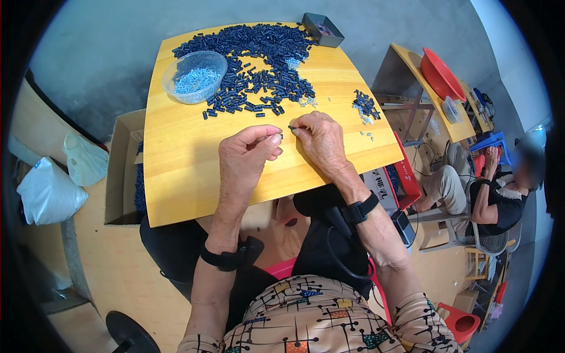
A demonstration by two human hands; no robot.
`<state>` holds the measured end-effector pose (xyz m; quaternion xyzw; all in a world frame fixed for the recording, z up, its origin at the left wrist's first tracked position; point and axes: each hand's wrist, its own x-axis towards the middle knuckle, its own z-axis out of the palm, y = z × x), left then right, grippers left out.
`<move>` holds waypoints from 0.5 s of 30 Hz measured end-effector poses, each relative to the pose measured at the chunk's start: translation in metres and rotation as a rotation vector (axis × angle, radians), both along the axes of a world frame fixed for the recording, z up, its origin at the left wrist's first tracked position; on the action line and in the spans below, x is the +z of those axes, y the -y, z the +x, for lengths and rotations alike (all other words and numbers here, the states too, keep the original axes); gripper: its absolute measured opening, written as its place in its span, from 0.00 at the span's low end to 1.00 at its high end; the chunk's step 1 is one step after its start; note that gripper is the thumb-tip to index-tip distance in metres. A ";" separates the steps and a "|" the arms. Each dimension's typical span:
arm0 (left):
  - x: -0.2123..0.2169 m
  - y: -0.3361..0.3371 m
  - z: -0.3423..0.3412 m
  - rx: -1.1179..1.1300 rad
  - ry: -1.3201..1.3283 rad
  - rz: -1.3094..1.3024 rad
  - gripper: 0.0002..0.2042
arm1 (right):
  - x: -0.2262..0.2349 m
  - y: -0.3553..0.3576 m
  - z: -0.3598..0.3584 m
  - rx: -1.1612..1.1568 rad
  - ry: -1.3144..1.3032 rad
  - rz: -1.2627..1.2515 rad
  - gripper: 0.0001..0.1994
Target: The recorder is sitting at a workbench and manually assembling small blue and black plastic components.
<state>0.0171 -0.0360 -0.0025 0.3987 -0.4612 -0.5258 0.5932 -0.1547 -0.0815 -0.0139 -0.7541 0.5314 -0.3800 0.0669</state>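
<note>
Both hands are raised over the near half of the yellow table (176, 194), a short gap between their fingertips. My right hand (322, 141) pinches a small dark plastic piece (291, 127) between thumb and fingers. My left hand (250, 154) is closed in a pinch, with a tiny dark bit showing at the thumb tip, too small to name. Beyond them spreads a large pile of small dark tubular pieces (253, 44). A clear round tub (170, 88) at the left holds many small silvery-blue parts (197, 80).
A smaller heap of dark pieces (367, 104) lies at the table's right, beside loose silvery bits. A dark tray (332, 41) stands at the far corner. A cardboard box (120, 170) is left of the table, a red crate (410, 176) right. Another person (491, 203) sits farther right.
</note>
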 end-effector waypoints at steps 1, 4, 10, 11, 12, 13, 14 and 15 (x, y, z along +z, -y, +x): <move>-0.003 0.002 0.001 0.000 -0.003 0.003 0.07 | -0.002 0.004 0.000 0.003 -0.035 -0.004 0.04; -0.011 0.007 0.002 0.004 0.002 0.050 0.08 | -0.005 0.013 0.000 0.003 -0.019 0.018 0.05; -0.013 0.010 -0.002 -0.009 -0.010 0.096 0.07 | -0.007 0.028 -0.037 -0.111 0.329 0.191 0.04; -0.013 0.010 -0.003 -0.008 -0.016 0.075 0.07 | -0.008 0.033 -0.046 -0.157 0.357 0.209 0.05; -0.012 0.011 -0.003 -0.010 -0.024 0.053 0.07 | -0.006 0.036 -0.050 -0.159 0.354 0.211 0.05; -0.011 0.011 -0.004 -0.011 -0.027 0.055 0.07 | -0.004 0.039 -0.054 -0.198 0.301 0.204 0.05; -0.011 0.011 -0.004 -0.011 -0.028 0.060 0.07 | -0.002 0.040 -0.056 -0.237 0.247 0.194 0.05; -0.011 0.010 -0.004 -0.009 -0.027 0.065 0.07 | 0.000 0.041 -0.055 -0.236 0.245 0.196 0.05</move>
